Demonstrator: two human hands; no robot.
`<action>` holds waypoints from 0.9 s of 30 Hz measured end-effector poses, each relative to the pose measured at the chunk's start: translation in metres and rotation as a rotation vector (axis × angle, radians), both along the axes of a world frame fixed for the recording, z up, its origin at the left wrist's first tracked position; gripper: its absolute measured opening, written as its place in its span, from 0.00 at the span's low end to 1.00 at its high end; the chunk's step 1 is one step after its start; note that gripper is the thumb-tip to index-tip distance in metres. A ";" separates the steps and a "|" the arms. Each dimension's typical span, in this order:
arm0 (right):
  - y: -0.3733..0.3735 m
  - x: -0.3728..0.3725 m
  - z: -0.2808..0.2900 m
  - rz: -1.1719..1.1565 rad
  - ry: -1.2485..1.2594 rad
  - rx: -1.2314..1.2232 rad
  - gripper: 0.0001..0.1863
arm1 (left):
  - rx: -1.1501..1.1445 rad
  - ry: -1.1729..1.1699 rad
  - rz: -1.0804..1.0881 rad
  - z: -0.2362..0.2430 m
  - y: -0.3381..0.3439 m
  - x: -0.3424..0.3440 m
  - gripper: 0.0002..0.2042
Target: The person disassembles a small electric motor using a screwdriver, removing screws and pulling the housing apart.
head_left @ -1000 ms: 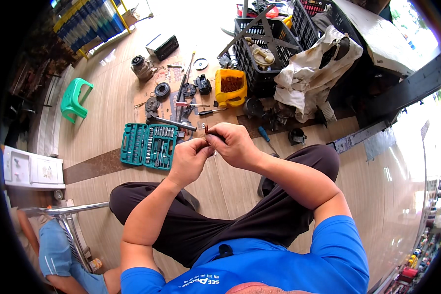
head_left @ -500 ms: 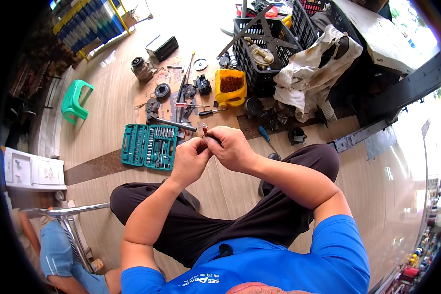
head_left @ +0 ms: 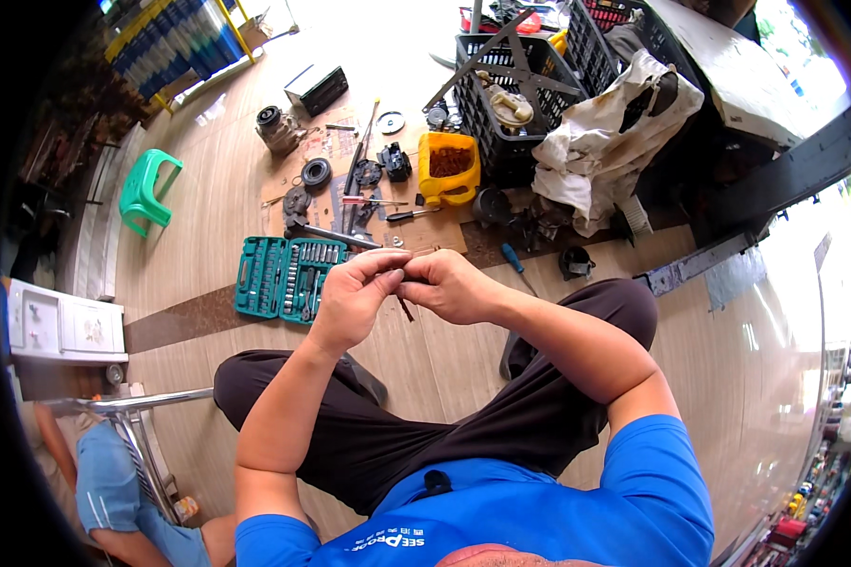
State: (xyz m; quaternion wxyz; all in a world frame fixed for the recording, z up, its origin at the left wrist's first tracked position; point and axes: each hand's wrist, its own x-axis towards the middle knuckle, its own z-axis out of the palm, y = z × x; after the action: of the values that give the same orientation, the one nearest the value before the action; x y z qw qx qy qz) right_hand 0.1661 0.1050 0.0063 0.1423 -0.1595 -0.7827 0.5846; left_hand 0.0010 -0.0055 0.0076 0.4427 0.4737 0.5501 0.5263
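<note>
Pinched fingers of my left hand (head_left: pixel 359 293) and my right hand (head_left: pixel 444 293) meet over a small, thin, reddish-brown part (head_left: pixel 406 312), whose end hangs below them; the rest is hidden. Just left of them an open teal socket case (head_left: pixel 263 276) lies on the floor. Behind, on cardboard (head_left: pixel 276 215), are metal parts, a black ring (head_left: pixel 316 173), long bars, a black-handled screwdriver (head_left: pixel 399 216) and a yellow cut-open jug (head_left: pixel 461 191). A blue-handled screwdriver (head_left: pixel 512 257) lies beyond my right hand.
Black crates (head_left: pixel 501 146) with a white cloth (head_left: pixel 581 161) stand back right, beside a dark metal beam (head_left: pixel 780 184). At left are a green stool (head_left: pixel 142 184), a white cabinet (head_left: pixel 61 321) and a chrome rail (head_left: pixel 161 401); another person's leg (head_left: pixel 118 510) is at lower left.
My left hand has risen and turned, its fingers now higher over my right fingertips. The reddish part, which stood up above my fingers, now hangs below them.
</note>
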 end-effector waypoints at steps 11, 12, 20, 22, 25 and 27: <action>-0.002 0.001 0.000 -0.075 -0.026 0.173 0.13 | 0.025 0.368 0.165 0.009 -0.001 0.004 0.04; -0.002 0.001 -0.001 -0.093 -0.027 0.252 0.13 | 0.071 0.438 0.161 0.011 -0.001 0.005 0.04; -0.011 0.000 -0.012 -0.216 0.009 0.593 0.13 | 0.203 0.733 0.195 0.013 0.001 0.014 0.04; -0.016 0.001 -0.015 -0.258 -0.014 0.630 0.13 | 0.225 0.762 0.209 0.011 0.002 0.015 0.05; -0.018 0.000 -0.017 -0.291 -0.008 0.677 0.13 | 0.230 0.772 0.245 0.008 0.003 0.016 0.05; -0.017 -0.001 -0.016 -0.285 0.009 0.679 0.12 | 0.176 0.715 0.255 0.007 0.003 0.016 0.05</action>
State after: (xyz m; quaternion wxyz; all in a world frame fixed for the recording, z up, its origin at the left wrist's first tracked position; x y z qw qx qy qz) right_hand 0.1654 0.0876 -0.0097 0.2707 -0.2080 -0.9014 0.2663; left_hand 0.0171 -0.0027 0.0143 0.1120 0.5913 0.6769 0.4238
